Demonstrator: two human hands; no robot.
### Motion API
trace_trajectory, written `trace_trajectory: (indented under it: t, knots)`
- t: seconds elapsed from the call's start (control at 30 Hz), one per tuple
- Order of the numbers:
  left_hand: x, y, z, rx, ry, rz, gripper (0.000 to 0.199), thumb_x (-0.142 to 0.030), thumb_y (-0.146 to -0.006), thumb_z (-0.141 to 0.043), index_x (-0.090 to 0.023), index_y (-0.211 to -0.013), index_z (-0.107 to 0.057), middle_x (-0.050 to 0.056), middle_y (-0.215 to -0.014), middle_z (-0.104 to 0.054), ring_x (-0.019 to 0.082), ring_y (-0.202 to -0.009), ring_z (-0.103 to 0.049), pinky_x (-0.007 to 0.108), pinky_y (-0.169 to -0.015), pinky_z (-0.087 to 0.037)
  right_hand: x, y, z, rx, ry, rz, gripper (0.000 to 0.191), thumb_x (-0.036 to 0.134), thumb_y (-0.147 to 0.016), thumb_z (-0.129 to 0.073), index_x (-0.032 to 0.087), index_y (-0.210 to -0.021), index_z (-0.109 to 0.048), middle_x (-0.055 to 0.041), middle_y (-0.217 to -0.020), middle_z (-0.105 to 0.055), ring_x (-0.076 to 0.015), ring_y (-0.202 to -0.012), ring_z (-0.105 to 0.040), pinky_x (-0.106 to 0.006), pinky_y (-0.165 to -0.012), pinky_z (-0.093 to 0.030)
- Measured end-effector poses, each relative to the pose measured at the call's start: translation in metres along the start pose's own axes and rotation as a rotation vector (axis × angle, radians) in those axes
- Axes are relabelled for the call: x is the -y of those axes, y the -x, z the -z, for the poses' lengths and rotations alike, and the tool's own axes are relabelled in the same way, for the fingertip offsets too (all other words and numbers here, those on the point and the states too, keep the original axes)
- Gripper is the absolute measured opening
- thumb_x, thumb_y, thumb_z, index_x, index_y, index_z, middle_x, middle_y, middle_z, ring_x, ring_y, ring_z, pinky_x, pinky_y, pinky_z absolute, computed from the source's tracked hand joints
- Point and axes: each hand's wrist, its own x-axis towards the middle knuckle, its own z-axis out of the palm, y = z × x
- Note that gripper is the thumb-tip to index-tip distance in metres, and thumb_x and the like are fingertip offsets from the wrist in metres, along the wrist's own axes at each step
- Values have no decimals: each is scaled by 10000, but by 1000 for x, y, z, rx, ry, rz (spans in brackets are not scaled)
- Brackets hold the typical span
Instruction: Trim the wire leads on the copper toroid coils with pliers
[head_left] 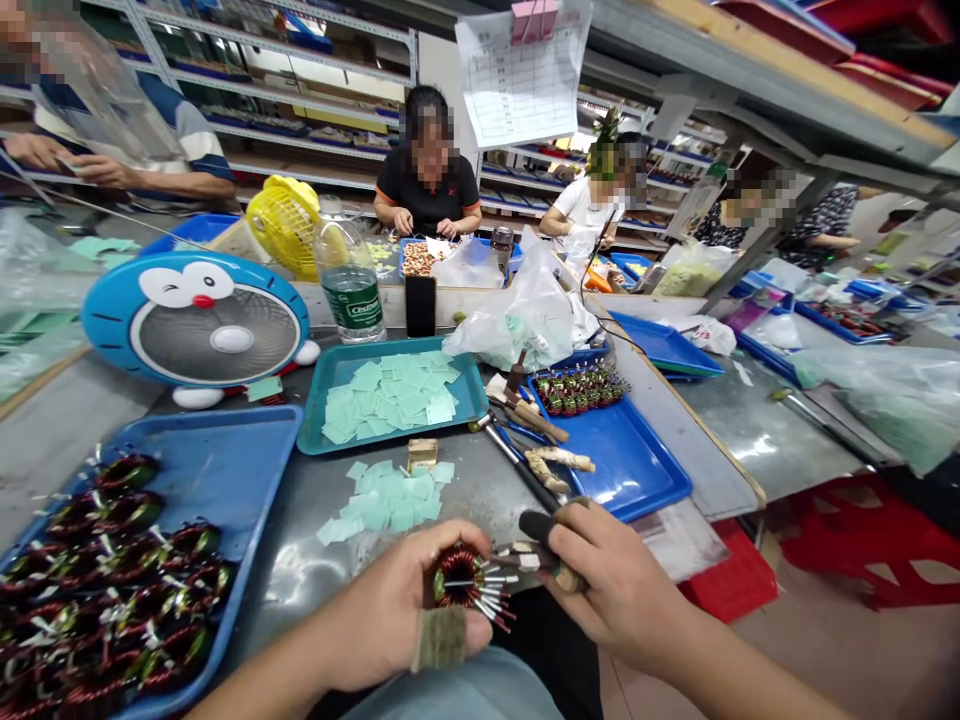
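Observation:
My left hand (397,610) is closed around a toroidal coil (459,578) wound with dark red copper wire. Several silvery wire ends stick out of the coil toward the right. A greenish-brown wrap covers part of my left thumb. My right hand (611,570) grips a pair of pliers (529,555) with dark handles. The pliers' metal jaws point left and are close beside the coil; whether they touch a wire is hard to tell. Below the hands lies light blue cloth over my lap.
A blue tray (274,450) of wound coils stands at left. Green paper pieces (386,498) lie on the bench before a teal tray (480,400). A blue tray (637,460) with small coils and a hammer (517,460) are at right. A fan (105,320) and people are beyond.

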Motion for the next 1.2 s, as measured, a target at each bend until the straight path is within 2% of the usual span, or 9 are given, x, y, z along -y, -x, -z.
trace_trajectory:
  t: [0.13, 0.23, 0.4, 0.53, 0.63, 0.7, 0.9, 1.07, 1.2]
  knots:
    - [4, 1, -13, -103, -123, -35, 448, -348, -754, -847, -213, -1044, -533, -54, -821, -573, 124, -706, -490, 238, -640, -396, -2, 3, 5, 8, 18, 8, 149, 102, -911, -579, 217, -1000, -546, -58, -972, -583, -235, -840, -502, -362, -703, -399]
    - [6, 0, -19, -192, -276, -125, 348, -318, -771, -808, -218, -964, -536, -50, -785, -619, 131, -672, -534, 238, -618, -412, -3, 6, 7, 14, 4, 25, 190, 66, -886, -562, 210, -1009, -550, -64, -977, -581, -239, -851, -499, -364, -707, -410]
    - [4, -1, -21, -226, -456, -220, 299, -271, -768, -795, -227, -956, -567, -59, -761, -630, 121, -636, -533, 226, -590, -412, -6, 11, 4, -38, 16, 72, 210, 44, -870, -552, 201, -1009, -558, -84, -1008, -601, -252, -876, -518, -374, -713, -427]
    - [4, -1, -18, -216, -483, -244, 449, -269, -769, -817, -248, -1144, -571, -40, -835, -675, 145, -686, -613, 238, -643, -467, -5, 10, 5, -73, 32, 92, 224, 49, -869, -560, 200, -1032, -584, -105, -1078, -614, -269, -933, -543, -392, -748, -451]
    - [6, -2, -16, -226, -442, -228, 676, -269, -790, -811, -277, -1369, -462, -35, -858, -689, 161, -699, -655, 243, -646, -502, -4, 9, 8, -95, 61, 92, 265, 37, -857, -565, 198, -1063, -606, -113, -1105, -620, -278, -968, -555, -399, -766, -462]
    - [7, -2, -15, -222, -437, -234, 726, -277, -796, -813, -280, -1412, -429, -33, -858, -695, 165, -701, -664, 249, -652, -509, -4, 9, 9, -98, 72, 93, 273, 31, -850, -568, 191, -1067, -611, -119, -1106, -622, -281, -965, -556, -400, -759, -464]
    - [8, -3, -14, -185, -420, -240, 420, -339, -793, -821, -234, -1103, -557, -34, -818, -661, 146, -682, -605, 243, -624, -460, -3, 7, 10, -67, 37, 91, 214, 40, -867, -564, 182, -1023, -603, -112, -1048, -618, -269, -915, -543, -398, -732, -460]
    - [6, -2, -16, -147, -282, -185, 436, -345, -784, -826, -216, -1088, -541, -23, -832, -673, 149, -690, -615, 250, -632, -468, 0, 5, 11, -61, 36, 82, 275, 75, -902, -546, 198, -1142, -600, -103, -1053, -620, -260, -907, -556, -390, -728, -470]
    - [6, -2, -17, -120, -249, -160, 417, -357, -750, -850, -207, -987, -541, -14, -788, -694, 151, -675, -612, 254, -623, -461, 2, 5, 10, -37, 38, 76, 293, 75, -883, -542, 211, -1135, -601, -94, -1017, -622, -258, -900, -565, -383, -726, -481]
